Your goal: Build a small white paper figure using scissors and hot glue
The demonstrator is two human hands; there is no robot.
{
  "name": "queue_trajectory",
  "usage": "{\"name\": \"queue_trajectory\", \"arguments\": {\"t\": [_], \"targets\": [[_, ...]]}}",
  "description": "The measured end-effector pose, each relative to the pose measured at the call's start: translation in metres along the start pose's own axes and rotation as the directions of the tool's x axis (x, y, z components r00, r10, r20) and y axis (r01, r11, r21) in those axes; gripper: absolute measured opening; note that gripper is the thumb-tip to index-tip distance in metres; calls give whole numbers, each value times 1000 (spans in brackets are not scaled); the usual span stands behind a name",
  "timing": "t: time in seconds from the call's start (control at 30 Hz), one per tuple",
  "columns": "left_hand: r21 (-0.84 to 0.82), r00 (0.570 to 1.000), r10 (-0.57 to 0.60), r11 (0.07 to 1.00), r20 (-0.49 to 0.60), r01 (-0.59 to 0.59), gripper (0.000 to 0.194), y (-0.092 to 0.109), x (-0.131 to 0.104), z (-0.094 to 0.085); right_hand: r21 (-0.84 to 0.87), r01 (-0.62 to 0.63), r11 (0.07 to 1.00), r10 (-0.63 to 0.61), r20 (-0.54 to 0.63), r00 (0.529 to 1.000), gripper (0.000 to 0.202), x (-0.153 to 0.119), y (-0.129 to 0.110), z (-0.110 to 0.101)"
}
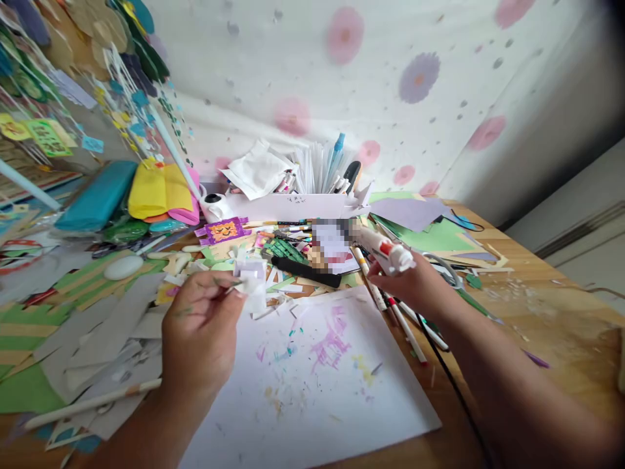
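My left hand (202, 332) pinches a small piece of white paper (254, 293) between thumb and fingertips, above the far left part of a white sheet. A thin dark sliver also shows at these fingertips. In my right hand (415, 283) is a white glue gun (385, 247) with a red part, its rear end towards me. The fingers are closed round it, partly hidden by the wrist. Below both hands lies the white sheet (322, 391), marked with pink, yellow and blue smudges and small specks.
Markers (407, 329) and a black cord (452, 374) lie right of the sheet. Behind it are a black pen-like item (305, 271) and a white box (303, 205) with pens. Paper scraps (107, 332) cover the left; scissors (452, 270) lie at right. Paper strings (131, 98) hang upper left.
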State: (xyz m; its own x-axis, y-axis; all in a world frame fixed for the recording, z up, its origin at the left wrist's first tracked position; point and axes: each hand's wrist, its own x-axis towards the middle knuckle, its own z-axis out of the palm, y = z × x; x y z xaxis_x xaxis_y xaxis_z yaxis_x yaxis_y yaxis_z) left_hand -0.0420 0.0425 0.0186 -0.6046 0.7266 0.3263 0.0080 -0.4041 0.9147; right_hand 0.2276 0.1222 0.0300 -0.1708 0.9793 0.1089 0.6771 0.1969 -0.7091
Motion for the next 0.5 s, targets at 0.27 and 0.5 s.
{"name": "queue_trajectory", "arguments": {"t": [0.27,0.5], "targets": [[257,930,161,933,332,-253,18,-2,-18,2,-358,138,924,-123,65,990,4,-25,16,19],[277,920,139,928,366,-250,18,1,-19,5,-375,135,917,-131,36,991,7,-22,16,25]]}}
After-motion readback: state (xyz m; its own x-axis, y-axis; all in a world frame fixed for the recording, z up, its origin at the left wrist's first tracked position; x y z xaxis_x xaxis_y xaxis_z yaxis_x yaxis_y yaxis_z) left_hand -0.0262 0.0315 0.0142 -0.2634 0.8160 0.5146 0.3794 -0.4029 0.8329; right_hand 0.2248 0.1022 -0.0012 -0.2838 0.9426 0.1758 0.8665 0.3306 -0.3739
